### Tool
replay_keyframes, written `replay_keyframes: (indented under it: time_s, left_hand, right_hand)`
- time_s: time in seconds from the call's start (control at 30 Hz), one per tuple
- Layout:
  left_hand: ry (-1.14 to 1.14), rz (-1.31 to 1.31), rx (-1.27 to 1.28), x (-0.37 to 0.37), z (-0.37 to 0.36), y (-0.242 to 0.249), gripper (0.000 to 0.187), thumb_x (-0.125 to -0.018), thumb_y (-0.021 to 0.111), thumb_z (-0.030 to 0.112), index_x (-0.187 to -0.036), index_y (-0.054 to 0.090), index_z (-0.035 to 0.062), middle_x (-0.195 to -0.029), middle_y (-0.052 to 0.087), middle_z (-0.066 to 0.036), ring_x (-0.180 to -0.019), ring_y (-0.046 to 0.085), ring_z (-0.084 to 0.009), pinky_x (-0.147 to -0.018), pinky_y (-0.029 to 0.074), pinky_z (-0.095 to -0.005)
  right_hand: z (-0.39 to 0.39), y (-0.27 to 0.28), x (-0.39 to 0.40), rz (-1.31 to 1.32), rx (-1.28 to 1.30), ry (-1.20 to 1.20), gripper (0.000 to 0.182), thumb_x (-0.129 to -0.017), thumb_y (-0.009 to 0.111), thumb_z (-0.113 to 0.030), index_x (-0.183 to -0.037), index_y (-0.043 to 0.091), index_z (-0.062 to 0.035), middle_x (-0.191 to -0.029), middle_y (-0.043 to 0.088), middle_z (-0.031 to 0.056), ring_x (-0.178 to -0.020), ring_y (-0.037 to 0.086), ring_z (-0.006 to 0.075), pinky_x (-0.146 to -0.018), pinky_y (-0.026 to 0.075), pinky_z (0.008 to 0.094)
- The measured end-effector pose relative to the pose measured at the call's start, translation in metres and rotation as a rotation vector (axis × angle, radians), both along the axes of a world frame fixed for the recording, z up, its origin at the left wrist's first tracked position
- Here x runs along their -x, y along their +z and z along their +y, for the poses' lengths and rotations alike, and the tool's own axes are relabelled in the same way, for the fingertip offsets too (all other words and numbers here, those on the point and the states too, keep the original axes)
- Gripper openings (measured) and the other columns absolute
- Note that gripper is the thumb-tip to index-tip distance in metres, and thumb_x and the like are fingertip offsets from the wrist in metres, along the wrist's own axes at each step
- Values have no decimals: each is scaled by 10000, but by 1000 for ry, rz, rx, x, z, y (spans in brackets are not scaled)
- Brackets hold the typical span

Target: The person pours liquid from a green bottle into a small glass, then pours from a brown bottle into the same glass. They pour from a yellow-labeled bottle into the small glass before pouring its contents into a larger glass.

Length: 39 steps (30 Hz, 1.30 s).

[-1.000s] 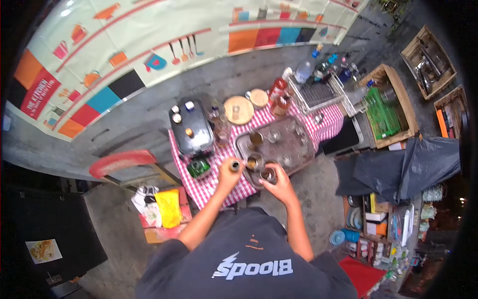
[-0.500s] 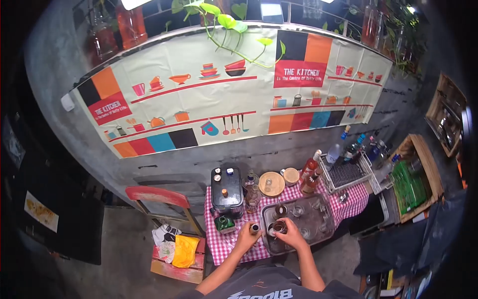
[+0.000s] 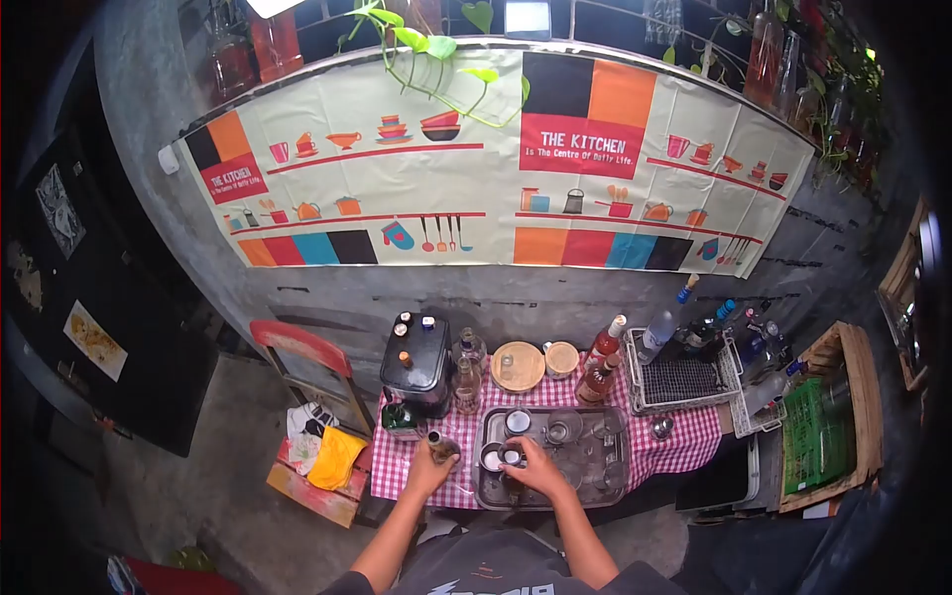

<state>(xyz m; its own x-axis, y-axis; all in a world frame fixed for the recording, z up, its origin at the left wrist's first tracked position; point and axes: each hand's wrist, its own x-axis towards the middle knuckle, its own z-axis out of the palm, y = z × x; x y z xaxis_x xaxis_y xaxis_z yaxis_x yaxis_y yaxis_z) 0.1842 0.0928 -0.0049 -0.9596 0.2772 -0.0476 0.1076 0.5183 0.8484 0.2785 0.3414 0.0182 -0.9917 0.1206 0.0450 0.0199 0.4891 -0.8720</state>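
My left hand (image 3: 429, 470) is closed around a small glass bottle (image 3: 437, 443), its neck pointing up, beside the left edge of the tray. My right hand (image 3: 540, 469) grips a dark-looking glass (image 3: 511, 457) over the front left of the grey serving tray (image 3: 555, 499). Touching or very near it is a glass with a pale inside (image 3: 491, 457). Another such glass (image 3: 518, 422) stands behind these on the tray. Several clear glasses, one a tumbler (image 3: 558, 434), occupy the rest of the tray. My fingers hide part of what each hand holds.
A black lidded container (image 3: 416, 369) and a green bottle (image 3: 400, 418) stand left on the checked cloth (image 3: 666, 436). Behind the tray are clear bottles (image 3: 466, 385), a round wooden board (image 3: 518, 366) and red bottles (image 3: 598, 378). A wire basket (image 3: 682, 399) sits right; a chair (image 3: 337, 481) left.
The view has shifted, so the table sits further left. My left hand has tilted the bottle more upright. My right hand still holds the glass over the tray's front left.
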Motion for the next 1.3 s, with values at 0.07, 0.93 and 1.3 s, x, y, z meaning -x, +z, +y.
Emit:
replay_keyframes:
  time_s: [0.07, 0.93, 1.3]
  left_hand:
    - [24, -47, 10, -6, 2, 2, 666, -793, 840, 270, -1286, 476, 9, -1230, 607, -238, -1194, 596, -392, -1020, 467, -456]
    - [18, -662, 566, -54, -172, -160, 576, -815, 766, 467, -1115, 689, -18, -1171, 702, -237, -1139, 663, -357, -967, 510, -428]
    - [-29, -916, 503, -21, -227, -229, 475, -863, 742, 422, -1027, 737, -24, -880, 752, -144, -767, 713, -234, -703, 552, -377]
  right_hand:
    - [6, -5, 0, -12, 11, 64, 546, -810, 829, -242, -1241, 568, -29, -1220, 629, 163, -1164, 627, 323, -985, 493, 397]
    - [12, -68, 23, -201, 34, 86, 523, -801, 807, -210, -1216, 571, 1, -1219, 620, 204, -1186, 609, 341, -1021, 478, 398]
    - [-18, -75, 27, -266, -24, -64, 586, -795, 836, -286, -1242, 575, -10, -1263, 624, 186, -1199, 618, 314, -1023, 487, 401]
